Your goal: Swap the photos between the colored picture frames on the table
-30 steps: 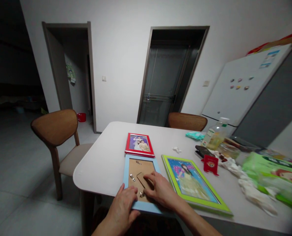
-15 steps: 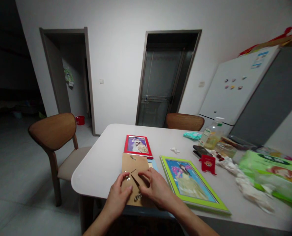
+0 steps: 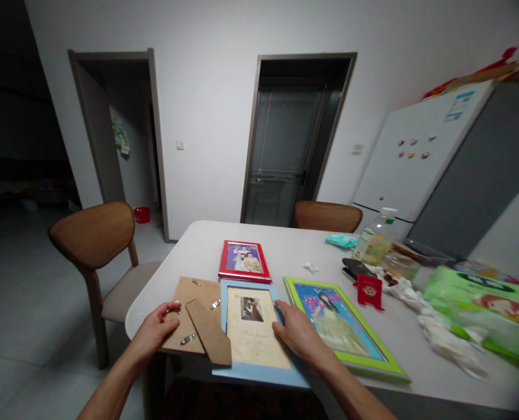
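A brown picture-frame backing board (image 3: 204,321) with metal clips and a stand leg (image 3: 211,338) lies at the table's front left edge. My left hand (image 3: 157,329) grips its left edge, thumb and fingers close to a clip. Right beside it lies a light blue picture frame (image 3: 262,373), holding a cream printed sheet (image 3: 255,335) with a small picture. The leg's lower end overlaps the frame's left side. My right hand (image 3: 301,332) is closed on the blue frame's right side, thumb on the sheet's edge; some of its fingers are hidden.
Behind lies a red picture frame (image 3: 245,277); to the right, a green one (image 3: 349,286). Farther right are a red card stand (image 3: 370,290), a dark phone-like object (image 3: 356,268), a bottle (image 3: 375,242), crumpled tissue (image 3: 438,332) and a green tissue pack (image 3: 491,303). Wooden chairs (image 3: 97,239) stand around.
The backing board has moved left with my left hand, turning slightly, and uncovers the blue frame. My right hand has left the stand leg and moved right onto the blue frame.
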The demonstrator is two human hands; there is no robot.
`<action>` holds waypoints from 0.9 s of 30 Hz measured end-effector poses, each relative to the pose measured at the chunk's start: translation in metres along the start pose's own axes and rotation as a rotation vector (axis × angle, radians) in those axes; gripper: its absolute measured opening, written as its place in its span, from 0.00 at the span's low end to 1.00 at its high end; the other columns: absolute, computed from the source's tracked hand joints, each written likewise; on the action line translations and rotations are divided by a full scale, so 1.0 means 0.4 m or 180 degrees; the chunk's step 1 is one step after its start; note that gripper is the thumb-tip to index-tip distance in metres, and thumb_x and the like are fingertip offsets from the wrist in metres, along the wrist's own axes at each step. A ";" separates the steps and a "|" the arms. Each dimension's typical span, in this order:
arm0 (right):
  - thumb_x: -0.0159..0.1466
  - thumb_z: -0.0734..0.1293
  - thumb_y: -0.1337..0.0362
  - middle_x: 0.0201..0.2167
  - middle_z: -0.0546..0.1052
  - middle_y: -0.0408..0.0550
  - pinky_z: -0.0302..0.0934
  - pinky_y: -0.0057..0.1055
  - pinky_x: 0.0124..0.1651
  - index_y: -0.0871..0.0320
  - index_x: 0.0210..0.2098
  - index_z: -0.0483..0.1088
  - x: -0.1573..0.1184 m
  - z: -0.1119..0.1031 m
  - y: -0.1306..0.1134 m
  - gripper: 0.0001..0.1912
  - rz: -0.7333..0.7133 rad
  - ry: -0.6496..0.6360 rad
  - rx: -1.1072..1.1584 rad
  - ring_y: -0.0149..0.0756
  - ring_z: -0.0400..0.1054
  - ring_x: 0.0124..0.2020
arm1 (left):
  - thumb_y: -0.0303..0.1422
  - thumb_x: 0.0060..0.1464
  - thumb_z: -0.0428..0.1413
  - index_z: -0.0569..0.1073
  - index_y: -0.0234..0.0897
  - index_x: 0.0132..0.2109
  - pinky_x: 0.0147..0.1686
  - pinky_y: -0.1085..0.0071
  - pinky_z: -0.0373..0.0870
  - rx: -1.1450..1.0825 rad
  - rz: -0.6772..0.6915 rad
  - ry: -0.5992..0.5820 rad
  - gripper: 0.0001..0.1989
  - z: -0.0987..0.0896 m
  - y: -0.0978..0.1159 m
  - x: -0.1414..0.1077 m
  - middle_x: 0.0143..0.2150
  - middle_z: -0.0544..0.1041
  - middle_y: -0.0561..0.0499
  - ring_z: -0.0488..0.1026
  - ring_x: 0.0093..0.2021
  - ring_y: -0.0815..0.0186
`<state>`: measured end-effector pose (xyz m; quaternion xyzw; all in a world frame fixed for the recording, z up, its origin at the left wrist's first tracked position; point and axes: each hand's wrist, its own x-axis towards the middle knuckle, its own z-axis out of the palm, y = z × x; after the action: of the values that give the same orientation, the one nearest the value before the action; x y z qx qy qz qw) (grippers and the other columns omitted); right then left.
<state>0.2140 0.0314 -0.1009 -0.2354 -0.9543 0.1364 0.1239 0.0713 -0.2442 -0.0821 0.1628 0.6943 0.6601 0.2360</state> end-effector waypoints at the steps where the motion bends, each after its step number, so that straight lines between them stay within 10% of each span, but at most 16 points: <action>1: 0.51 0.58 0.67 0.40 0.70 0.57 0.53 0.31 0.44 0.65 0.49 0.60 0.002 0.004 -0.001 0.25 0.0004 -0.0028 0.0000 0.40 0.63 0.43 | 0.36 0.37 0.56 0.62 0.35 0.41 0.22 0.76 0.61 0.0165 0.0054 0.0021 0.21 -0.005 -0.001 0.004 0.26 0.70 0.58 0.68 0.22 0.71; 10: 0.48 0.58 0.70 0.45 0.68 0.60 0.54 0.31 0.43 0.69 0.53 0.53 0.021 -0.003 0.007 0.31 0.0323 0.0093 0.0555 0.41 0.64 0.42 | 0.32 0.43 0.52 0.66 0.39 0.43 0.28 0.75 0.60 0.2434 0.0668 0.0540 0.16 -0.040 -0.050 0.038 0.30 0.72 0.55 0.70 0.29 0.67; 19: 0.47 0.57 0.70 0.28 0.73 0.46 0.58 0.27 0.29 0.63 0.55 0.49 0.003 -0.041 -0.001 0.35 0.0988 -0.0001 0.2719 0.32 0.66 0.25 | 0.32 0.43 0.49 0.67 0.35 0.40 0.27 0.71 0.63 0.2682 0.0715 0.0784 0.14 -0.062 -0.039 0.046 0.25 0.71 0.54 0.71 0.27 0.63; 23: 0.47 0.58 0.69 0.24 0.72 0.42 0.59 0.27 0.25 0.57 0.57 0.43 -0.020 -0.079 -0.039 0.37 0.1207 -0.0355 0.3964 0.32 0.66 0.21 | 0.31 0.44 0.48 0.64 0.34 0.45 0.44 0.62 0.61 0.2585 0.1096 0.0936 0.18 0.016 -0.014 0.014 0.44 0.70 0.44 0.67 0.45 0.57; 27: 0.47 0.60 0.68 0.22 0.70 0.39 0.58 0.26 0.22 0.52 0.57 0.42 -0.038 -0.126 -0.091 0.39 0.1265 -0.0213 0.4693 0.28 0.63 0.17 | 0.29 0.42 0.53 0.62 0.38 0.49 0.50 0.63 0.58 0.2190 0.1670 0.0294 0.23 0.200 0.009 -0.057 0.51 0.66 0.46 0.62 0.51 0.59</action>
<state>0.2270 0.0030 -0.0450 -0.2548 -0.5593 0.7648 0.1931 0.1334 -0.1889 -0.0773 0.3731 0.8188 0.4344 -0.0390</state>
